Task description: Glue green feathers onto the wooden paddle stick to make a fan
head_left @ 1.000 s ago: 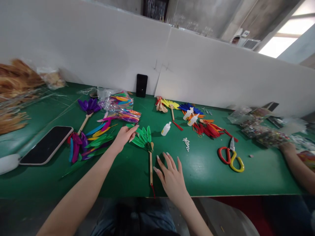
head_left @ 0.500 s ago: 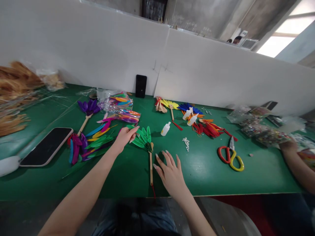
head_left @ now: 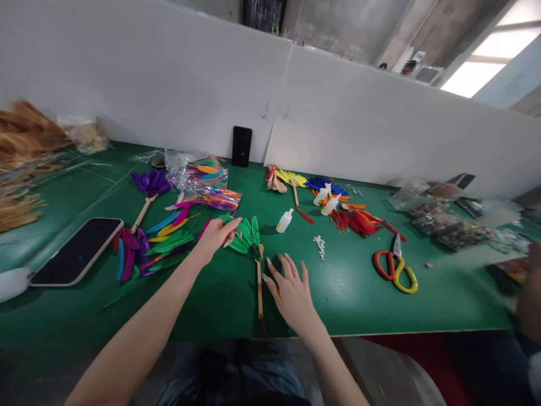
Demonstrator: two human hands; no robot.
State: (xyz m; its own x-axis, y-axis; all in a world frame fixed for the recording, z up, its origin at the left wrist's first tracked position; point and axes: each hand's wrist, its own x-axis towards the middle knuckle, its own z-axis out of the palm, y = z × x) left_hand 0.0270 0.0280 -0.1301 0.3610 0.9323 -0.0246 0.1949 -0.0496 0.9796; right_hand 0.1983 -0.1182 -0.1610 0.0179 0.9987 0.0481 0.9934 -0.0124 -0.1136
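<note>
A fan of green feathers (head_left: 252, 235) on a wooden handle (head_left: 259, 290) lies on the table, with a red cord at the handle's lower end. My left hand (head_left: 215, 239) pinches a green feather at the fan's left side; the fingers partly hide it. Just right of the handle, my right hand (head_left: 291, 290) rests with its fingers spread, holding nothing. A small white glue bottle (head_left: 284, 220) stands beyond the fan. Small white pieces (head_left: 320, 247) are scattered to its right.
Scissors (head_left: 395, 265) with red and yellow handles lie to the right. Loose coloured feathers (head_left: 171, 242), a purple feather fan (head_left: 151, 183) and a large phone (head_left: 78, 251) are on the left. A black phone (head_left: 242, 146) leans on the white partition. Bead bags (head_left: 460, 231) lie far right.
A co-worker's hand at the far right has drawn back from the bead bags toward the frame's edge. My hands and the green fan have hardly moved.
</note>
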